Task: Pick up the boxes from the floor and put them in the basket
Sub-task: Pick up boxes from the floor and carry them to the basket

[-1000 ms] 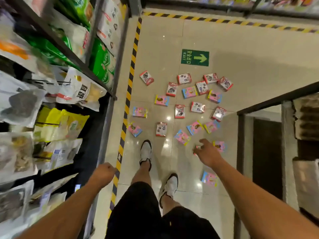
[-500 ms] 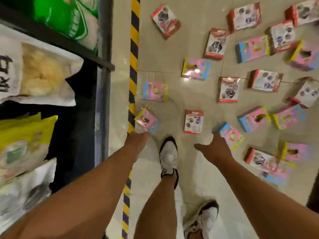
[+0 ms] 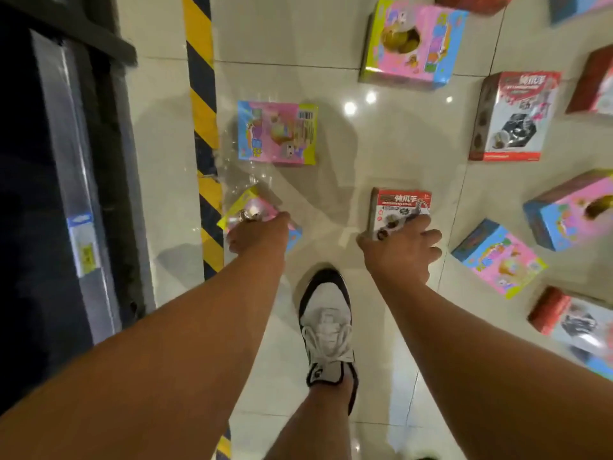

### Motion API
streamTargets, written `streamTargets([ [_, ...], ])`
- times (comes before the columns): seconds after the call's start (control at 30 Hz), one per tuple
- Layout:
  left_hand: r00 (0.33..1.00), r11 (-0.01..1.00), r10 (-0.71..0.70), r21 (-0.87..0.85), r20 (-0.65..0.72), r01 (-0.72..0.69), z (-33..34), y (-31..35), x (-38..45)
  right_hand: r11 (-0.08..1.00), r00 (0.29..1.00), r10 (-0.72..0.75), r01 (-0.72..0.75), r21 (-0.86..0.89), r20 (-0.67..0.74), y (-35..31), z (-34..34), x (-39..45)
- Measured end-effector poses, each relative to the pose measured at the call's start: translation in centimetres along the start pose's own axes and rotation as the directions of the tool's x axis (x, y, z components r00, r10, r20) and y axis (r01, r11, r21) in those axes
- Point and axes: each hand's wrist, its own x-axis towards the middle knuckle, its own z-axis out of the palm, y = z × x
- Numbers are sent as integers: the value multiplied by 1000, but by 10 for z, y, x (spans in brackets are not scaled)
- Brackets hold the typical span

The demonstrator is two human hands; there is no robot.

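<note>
I see a shiny tiled floor (image 3: pixel 331 54) with a yellow and black stripe (image 3: pixel 202 104) beside a dark shelf (image 3: pixel 66 161). Many boxes lie flat on it, and I see no basket. Near my white shoe (image 3: pixel 326 327) are two small ones. My left hand (image 3: pixel 258 235) is down over the pink box (image 3: pixel 250 207), which sits tilted, its long side running from the stripe toward my shoe. My right hand (image 3: pixel 399 250) rests on the near edge of the red and white box (image 3: pixel 401 207), which stands straight, its long side and its top words pointing away from me. I think both hands are curling on, but the fingers are hidden, so I cannot tell if either truly grips. The floor is slick; a box could slide away, or slip out if I lift too soon
</note>
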Motion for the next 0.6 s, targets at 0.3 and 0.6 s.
streamTargets([
  [0.3,995,984,104,-149,4,-102,-37,9,-73,996,997,-73,71,61,31,3,-14,12],
  [0.6,907,937,343,-151,243,-314,-74,-31,-166,880,982,-94,6,475,161,36,-70,-76],
])
